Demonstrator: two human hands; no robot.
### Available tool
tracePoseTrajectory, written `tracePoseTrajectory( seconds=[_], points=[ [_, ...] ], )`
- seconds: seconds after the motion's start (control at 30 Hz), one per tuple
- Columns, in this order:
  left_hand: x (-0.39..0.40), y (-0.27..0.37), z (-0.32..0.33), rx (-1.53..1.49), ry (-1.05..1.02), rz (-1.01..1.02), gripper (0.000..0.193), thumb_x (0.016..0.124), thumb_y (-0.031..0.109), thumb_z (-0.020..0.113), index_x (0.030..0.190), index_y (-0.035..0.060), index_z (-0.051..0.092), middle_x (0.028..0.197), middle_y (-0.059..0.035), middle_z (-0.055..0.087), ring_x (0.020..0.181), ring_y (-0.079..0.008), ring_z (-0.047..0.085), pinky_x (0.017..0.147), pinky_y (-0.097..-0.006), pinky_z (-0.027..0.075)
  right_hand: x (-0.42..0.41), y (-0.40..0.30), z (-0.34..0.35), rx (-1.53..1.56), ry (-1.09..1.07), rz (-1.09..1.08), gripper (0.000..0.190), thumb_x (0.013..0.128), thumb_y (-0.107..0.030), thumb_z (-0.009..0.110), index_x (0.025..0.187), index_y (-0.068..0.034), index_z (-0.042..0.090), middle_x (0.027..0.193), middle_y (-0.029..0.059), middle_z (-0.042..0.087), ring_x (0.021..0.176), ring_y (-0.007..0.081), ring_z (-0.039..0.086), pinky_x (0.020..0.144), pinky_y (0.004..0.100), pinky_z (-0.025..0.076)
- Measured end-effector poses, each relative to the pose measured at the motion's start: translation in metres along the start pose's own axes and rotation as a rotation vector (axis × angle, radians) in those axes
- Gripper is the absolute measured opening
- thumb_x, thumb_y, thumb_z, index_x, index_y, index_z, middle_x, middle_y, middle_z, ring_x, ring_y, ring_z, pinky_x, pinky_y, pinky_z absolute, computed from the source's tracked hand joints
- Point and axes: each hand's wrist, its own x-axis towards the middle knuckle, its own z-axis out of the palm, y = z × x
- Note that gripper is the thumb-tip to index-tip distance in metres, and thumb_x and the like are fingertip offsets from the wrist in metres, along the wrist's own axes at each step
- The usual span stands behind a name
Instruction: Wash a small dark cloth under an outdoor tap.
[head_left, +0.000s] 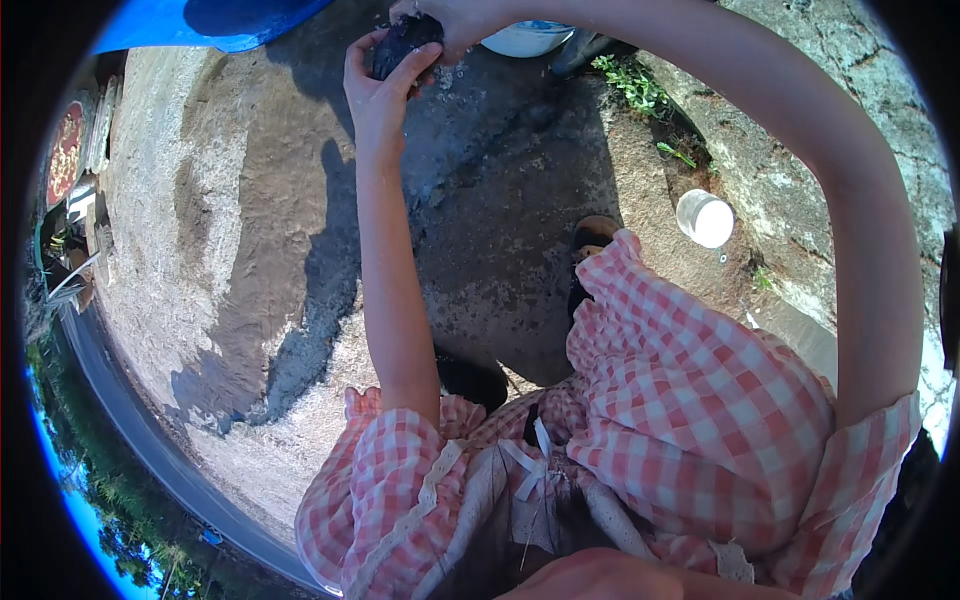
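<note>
A dark, wet-looking lump (405, 46) is held out ahead of me at the top of the view; I cannot tell what it is. My left hand (386, 86) grips it from the near side, with the thumb across its face. At its far right side my right hand (457, 26) touches it, partly cut off by the frame edge, and the fingers are hard to make out. Water drops or wet specks (448, 79) show just below the hands. Right of them, a white basin (521, 41) is partly hidden behind my right forearm.
A blue plastic container (217, 22) stands at the top left. Wet concrete (487, 247) lies beneath. A white plastic tub (705, 217) and green weeds (634, 82) sit along a rough stone ledge (757, 150) at right. A road (150, 435) runs at lower left.
</note>
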Motion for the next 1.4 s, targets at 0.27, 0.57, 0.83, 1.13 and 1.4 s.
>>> tracePoseTrajectory(
  seconds=[0.27,0.57,0.83,1.13,1.4],
  points=[
    [-0.001,-0.008,-0.009,-0.414,-0.037,-0.198,0.045,0.086,0.026,0.074,0.113,-0.0036,0.054,0.099,-0.0173,0.066,0.081,-0.0258,0.070,0.071,-0.0419,0.062,-0.007,-0.014,-0.009,0.258,0.006,0.096,0.064,0.059,-0.016,0.084,0.116,-0.007,0.055,0.102,0.0214,0.067,0.102,0.0378,0.066,0.083,0.0450,0.052],
    [-0.004,-0.004,0.003,-0.478,-0.008,-0.312,0.052,0.097,0.039,0.055,0.128,-0.0032,0.053,0.118,-0.0218,0.064,0.100,-0.0377,0.067,0.081,-0.0456,0.059,-0.009,0.012,0.009,0.184,0.055,0.026,0.073,0.057,-0.018,0.083,0.123,-0.006,0.053,0.104,0.0204,0.067,0.103,0.0377,0.065,0.086,0.0449,0.051],
    [-0.004,-0.005,-0.002,-0.442,0.008,-0.320,0.060,0.099,0.044,0.051,0.135,-0.0038,0.046,0.123,-0.0228,0.061,0.107,-0.0397,0.064,0.082,-0.0482,0.059,-0.009,0.000,0.000,0.240,-0.050,0.088,0.074,0.057,-0.017,0.082,0.123,-0.005,0.053,0.100,0.0202,0.068,0.099,0.0372,0.066,0.085,0.0447,0.052],
    [-0.003,0.003,-0.017,-0.806,-0.347,-0.386,0.057,0.094,0.024,0.053,0.139,-0.0073,0.037,0.143,-0.0309,0.041,0.134,-0.0485,0.042,0.109,-0.0703,0.037,-0.006,-0.020,-0.010,-0.258,-0.005,-0.181,0.058,0.072,-0.008,0.073,0.125,-0.007,0.050,0.109,0.0166,0.060,0.095,0.0403,0.065,0.077,0.0462,0.055],
    [0.024,0.001,-0.019,-0.514,-0.549,-0.488,0.038,0.087,0.011,0.072,0.117,-0.0088,0.056,0.099,-0.0165,0.065,0.085,-0.0220,0.066,0.062,-0.0273,0.055,0.005,-0.005,-0.005,-0.643,0.419,-0.658,0.046,0.079,-0.012,0.068,0.120,-0.002,0.050,0.117,0.0188,0.058,0.098,0.0327,0.068,0.075,0.0435,0.058]
  ],
)
